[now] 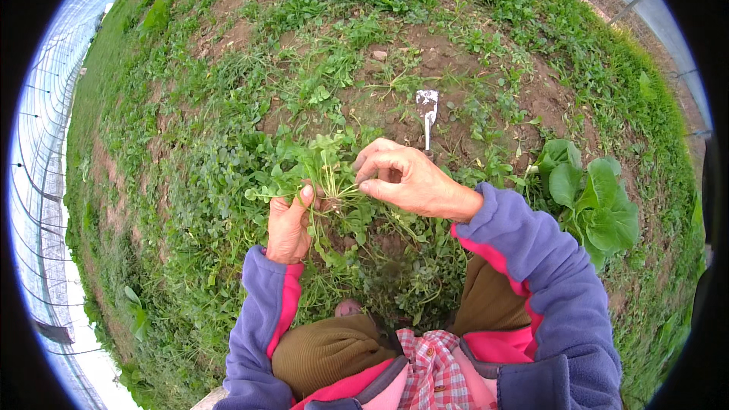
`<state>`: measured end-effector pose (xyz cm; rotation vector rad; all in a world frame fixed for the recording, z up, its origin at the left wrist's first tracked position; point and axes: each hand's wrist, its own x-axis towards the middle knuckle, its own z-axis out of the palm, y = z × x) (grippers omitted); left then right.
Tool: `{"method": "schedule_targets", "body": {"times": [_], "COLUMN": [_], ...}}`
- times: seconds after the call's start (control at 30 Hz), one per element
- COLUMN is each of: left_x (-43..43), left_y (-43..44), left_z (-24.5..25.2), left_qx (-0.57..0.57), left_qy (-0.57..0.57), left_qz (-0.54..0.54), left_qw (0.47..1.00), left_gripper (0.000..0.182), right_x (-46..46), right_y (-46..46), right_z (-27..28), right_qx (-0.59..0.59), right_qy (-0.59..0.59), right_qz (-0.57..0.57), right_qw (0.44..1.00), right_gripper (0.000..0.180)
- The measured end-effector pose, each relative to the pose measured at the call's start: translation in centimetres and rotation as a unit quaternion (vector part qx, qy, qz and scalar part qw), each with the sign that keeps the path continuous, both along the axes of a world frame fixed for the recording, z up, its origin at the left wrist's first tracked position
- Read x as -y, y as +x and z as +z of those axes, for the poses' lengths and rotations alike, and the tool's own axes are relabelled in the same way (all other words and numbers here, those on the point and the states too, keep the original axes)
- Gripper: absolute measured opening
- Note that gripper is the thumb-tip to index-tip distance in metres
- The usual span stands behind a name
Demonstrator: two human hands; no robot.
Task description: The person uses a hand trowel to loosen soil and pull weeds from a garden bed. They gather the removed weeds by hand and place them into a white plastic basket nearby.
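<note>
My left hand (293,219) holds a small uprooted leafy plant (327,173) between thumb and fingers. The plant's pale stems fan out from a root crown with soil on it. From the right, my right hand (398,176) reaches to the same plant, and its thumb and forefinger pinch the end of one thin stem. Just beyond the right hand lies a small hand trowel (428,111) with a soil-smeared metal blade. Its shank runs toward me, and the handle is mostly hidden behind the hand.
Low green weeds (228,142) cover much of the ground, with patches of bare soil (433,51) between. A large broad-leaved green vegetable (598,199) grows at the right, near my right sleeve. A small stone (379,56) lies ahead. Ribbed plastic greenhouse walls (42,142) curve along the left.
</note>
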<state>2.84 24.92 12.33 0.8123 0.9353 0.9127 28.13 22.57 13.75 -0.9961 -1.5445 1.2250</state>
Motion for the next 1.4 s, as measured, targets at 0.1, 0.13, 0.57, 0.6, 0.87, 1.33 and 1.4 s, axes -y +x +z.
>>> {"method": "schedule_targets", "body": {"times": [0.1, 0.13, 0.57, 0.6, 0.87, 1.33, 1.4], "left_x": [0.1, 0.1, 1.0, 1.0, 2.0, 2.7, 2.7], "left_y": [0.3, 0.3, -3.9, -3.8, -2.1, -2.0, -2.0], "left_z": [0.4, 0.3, -1.3, -1.3, -0.3, -0.6, -0.7], "left_qx": [-0.006, -0.016, -0.055, -0.077, -0.069, -0.028, -0.026], "left_qy": [0.037, 0.058, 0.149, 0.152, 0.168, 0.15, 0.163], "left_qz": [0.024, 0.035, 0.077, 0.066, 0.011, 0.034, 0.024], "left_qw": [0.999, 0.998, 0.984, 0.983, 0.983, 0.988, 0.986], "left_gripper": [0.021, 0.022, 0.017, 0.013, 0.008, 0.011, 0.013], "right_x": [0.3, 0.4, 1.3, 1.2, 1.5, 1.9, 1.8], "right_y": [-0.6, -0.8, -1.4, -1.6, -3.1, -3.4, -3.3], "right_z": [0.6, 0.9, 2.0, 1.8, 0.8, 0.7, 1.0], "right_qx": [-0.011, -0.018, 0.241, 0.212, 0.105, 0.202, 0.209], "right_qy": [-0.01, -0.002, 0.099, 0.075, 0.071, 0.245, 0.254], "right_qz": [-0.062, -0.033, 0.157, 0.069, 0.001, -0.04, -0.032], "right_qw": [0.998, 0.999, 0.953, 0.972, 0.992, 0.948, 0.944], "right_gripper": [0.01, 0.008, 0.022, 0.02, 0.018, 0.017, 0.015]}}
